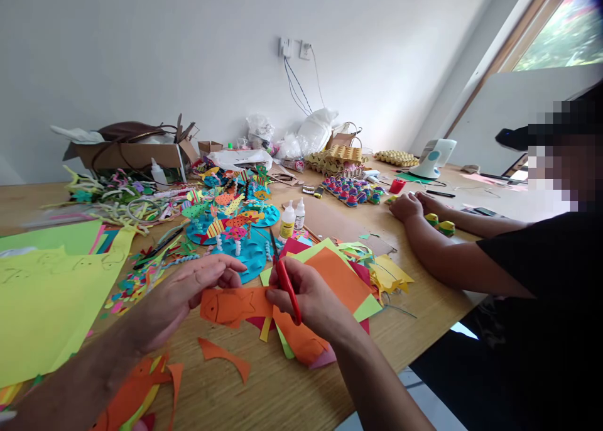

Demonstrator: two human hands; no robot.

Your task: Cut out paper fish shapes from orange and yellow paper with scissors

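My right hand (pixel 308 296) is closed around red-handled scissors (pixel 288 289), their dark blades pointing up and away. Its thumb and forefinger meet the right end of an orange paper strip (pixel 228 306) with a fish outline drawn in black. At the strip's upper left edge is my left hand (pixel 198 286), its fingers stretched out and apart; its thumb is partly hidden. Below the strip, a curved orange paper scrap (pixel 225 357) lies on the table. Under my right hand are stacked coloured sheets (pixel 342 277), with orange on top.
Beyond my hands stand blue bases with paper fish (pixel 245 252) and glue bottles (pixel 287 220). Yellow sheets (pixel 51 299) lie at left, near a cardboard box (pixel 132 158). On the right, a person in black (pixel 522 261) rests both forearms on the table near painted egg-carton pieces (pixel 351 192).
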